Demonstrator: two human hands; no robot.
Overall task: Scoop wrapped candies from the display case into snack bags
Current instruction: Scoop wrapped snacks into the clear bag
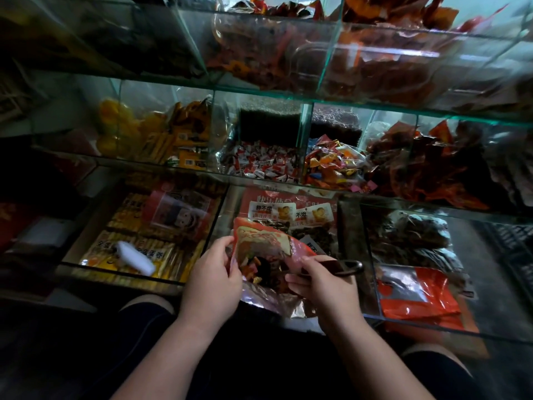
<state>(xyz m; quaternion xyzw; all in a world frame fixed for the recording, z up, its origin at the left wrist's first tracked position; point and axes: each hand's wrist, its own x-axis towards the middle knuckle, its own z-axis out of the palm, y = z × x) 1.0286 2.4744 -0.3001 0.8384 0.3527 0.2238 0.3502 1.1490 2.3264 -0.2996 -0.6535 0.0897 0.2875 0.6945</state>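
Hands meet over a three-tier glass display case [288, 181]. The left hand [212, 284] pinches the left rim of one red-and-pink snack bag [265, 243]. The right hand [326, 287] curls round a dark handle [344, 268] at the bag's right rim, its working end hidden inside. The bag is held open over the bottom-tier ctr compartment, w/ wrapped candies [256, 269] showing in its mouth.

Just behind the bag lie two white-labelled packets [271, 210] reading "胖不墩"; a third is mostly covered. Bottom left holds yellow packs [155, 251] marked "蛋卷", w/ one white roll [135, 256] on top. Bottom right holds one orange-red pouch [415, 295] and dark packets [415, 235].

The mid tier has red-and-white sweets [259, 164] next to multicoloured sweets [334, 166], divided by glass. Top-tier contents are blurred; no writing can be read there.
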